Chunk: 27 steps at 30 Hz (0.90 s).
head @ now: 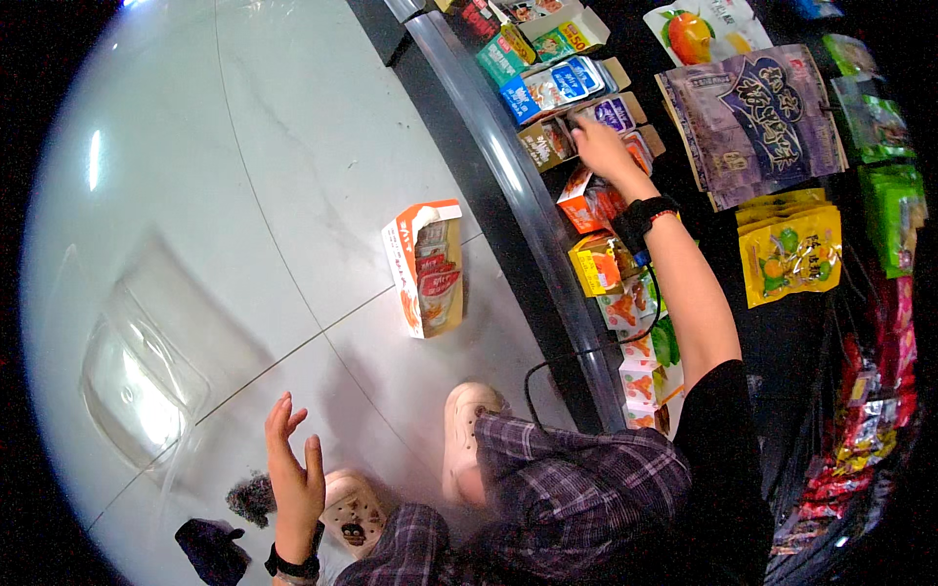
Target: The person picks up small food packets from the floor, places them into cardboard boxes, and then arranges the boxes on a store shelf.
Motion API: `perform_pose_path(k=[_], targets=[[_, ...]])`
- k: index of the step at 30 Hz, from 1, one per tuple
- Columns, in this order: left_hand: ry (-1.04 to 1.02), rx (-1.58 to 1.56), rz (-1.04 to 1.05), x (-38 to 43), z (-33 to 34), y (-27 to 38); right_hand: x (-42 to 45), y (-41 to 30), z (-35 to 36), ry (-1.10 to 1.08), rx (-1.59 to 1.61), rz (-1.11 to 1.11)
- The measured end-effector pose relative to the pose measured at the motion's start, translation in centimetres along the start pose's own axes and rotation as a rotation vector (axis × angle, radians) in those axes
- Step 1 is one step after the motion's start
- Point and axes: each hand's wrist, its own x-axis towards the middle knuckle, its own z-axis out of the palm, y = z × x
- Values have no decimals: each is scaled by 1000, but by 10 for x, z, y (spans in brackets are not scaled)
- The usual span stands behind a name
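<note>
My right hand (602,152) reaches over the shelf, its fingertips down inside a small open carton (546,145) of snack packets. Purple-and-white packets (614,113) stand at the carton's far side. Whether the fingers pinch anything is hidden. My left hand (297,469) hovers above the tiled floor with nothing in it, fingers apart. An orange-and-white open carton (399,271) rests on the floor ahead of my feet, holding several red packets (438,282).
A blue carton (522,99) and a yellow carton (595,267) flank the right hand's spot. Purple bags (755,124) and yellow pouches (791,253) lie behind. The shelf has a raised rail (506,161). A black cable (531,373) loops near my knee. A clear plastic container (139,395) and dark cloth (212,549) are leftward.
</note>
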Motion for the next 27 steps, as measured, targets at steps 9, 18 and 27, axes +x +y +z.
perform_pose_path(k=[9, 18, 27], targets=[[-28, 73, 83, 17, 3, 5, -15, -40, -1, -195, 79, 39], [-390, 722, 446, 79, -6, 85, 18, 22, -33, 82, 36, 92], [-879, 1078, 707, 160, 50, 114, 5, 51, -17, 43, 72, 172]])
